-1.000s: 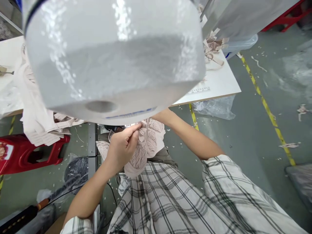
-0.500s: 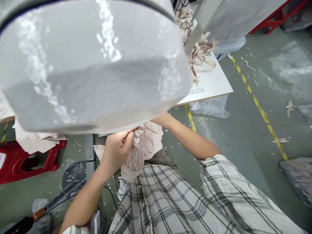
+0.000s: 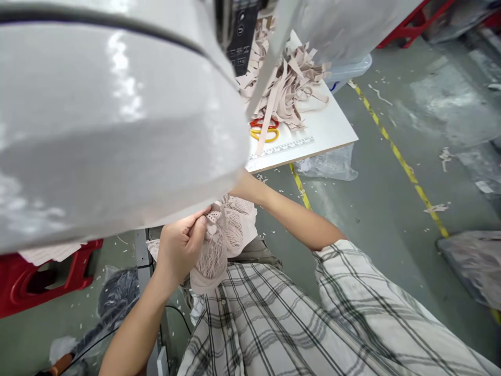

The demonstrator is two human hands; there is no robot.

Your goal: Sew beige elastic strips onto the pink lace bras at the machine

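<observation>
A pale pink lace bra (image 3: 213, 256) hangs over my lap, its two lace cups side by side. My left hand (image 3: 182, 248) is closed, pinching the bra's upper edge between thumb and fingers just below the machine. The large glossy white machine head (image 3: 129, 136) fills the upper left and covers whatever lies beneath it. My right hand (image 3: 241, 184) reaches under the machine's lower right edge beside the bra's far cup; its fingers are hidden, so its grip does not show.
Right of the machine, a white table (image 3: 332, 125) holds a heap of beige fabric strips (image 3: 291, 89), scissors with red and yellow handles (image 3: 266, 134) and a printed ruler (image 3: 285, 148). A red stool (image 3: 74, 269) stands at left. Yellow tape (image 3: 387, 136) crosses the floor.
The view has shifted, so the machine appears further left and lower. More of the strips, scissors and ruler show. My left hand keeps its pinch on the bra.
</observation>
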